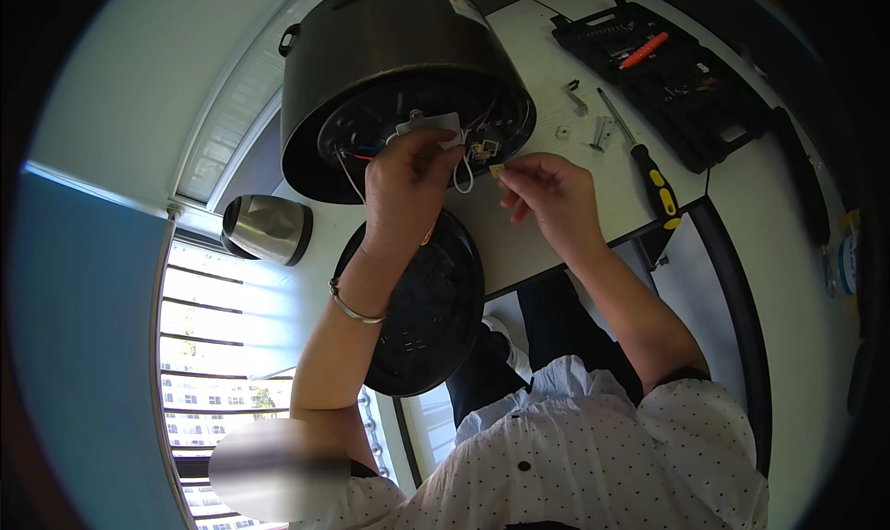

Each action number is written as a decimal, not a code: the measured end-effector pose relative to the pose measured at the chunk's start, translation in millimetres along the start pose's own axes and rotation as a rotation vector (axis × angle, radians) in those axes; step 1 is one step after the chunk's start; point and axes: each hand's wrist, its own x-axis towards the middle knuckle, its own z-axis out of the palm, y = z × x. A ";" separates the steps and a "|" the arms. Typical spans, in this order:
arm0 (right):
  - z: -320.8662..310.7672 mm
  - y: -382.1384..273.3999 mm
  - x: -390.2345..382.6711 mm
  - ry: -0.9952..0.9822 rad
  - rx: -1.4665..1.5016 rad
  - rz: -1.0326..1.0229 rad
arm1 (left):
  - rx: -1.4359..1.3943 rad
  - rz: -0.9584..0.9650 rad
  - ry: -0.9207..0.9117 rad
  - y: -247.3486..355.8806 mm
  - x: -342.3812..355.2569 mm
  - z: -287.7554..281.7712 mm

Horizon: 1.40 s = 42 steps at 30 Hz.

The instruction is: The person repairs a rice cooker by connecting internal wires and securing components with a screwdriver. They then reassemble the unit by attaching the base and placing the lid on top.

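A dark round appliance, apparently a rice cooker [399, 29], lies on its side with its open underside toward me. Coloured wires, a grey metal plate [436, 122] and a small brass-coloured bracket [485, 148] show inside. My left hand [408, 164] is at the opening, fingers closed by a white wire [463, 179] that loops out below them; the fingertips partly hide what they grip. To its right, my right hand [547, 191] pinches a small yellowish piece [496, 170] just outside the rim. Below the appliance is a black round cover [417, 335].
A yellow-and-black screwdriver [654, 178] lies on the white table [538, 233] at the right, beside small metal parts [603, 133]. Farther back sits an opened black tool case [714, 127] with a red pen-like tool [644, 51] on it. A steel kettle [269, 229] stands at the left.
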 end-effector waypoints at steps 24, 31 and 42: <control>14.9 10.1 13.8 0.021 -0.036 -0.152 | 0.043 -0.125 -0.062 4.9 5.6 -10.1; 16.7 4.2 11.6 0.046 -0.057 -0.086 | 0.019 -0.122 -0.079 -0.3 6.5 -11.0; 15.2 5.2 11.1 0.029 -0.131 -0.092 | 0.055 -0.154 -0.111 5.9 10.0 -12.6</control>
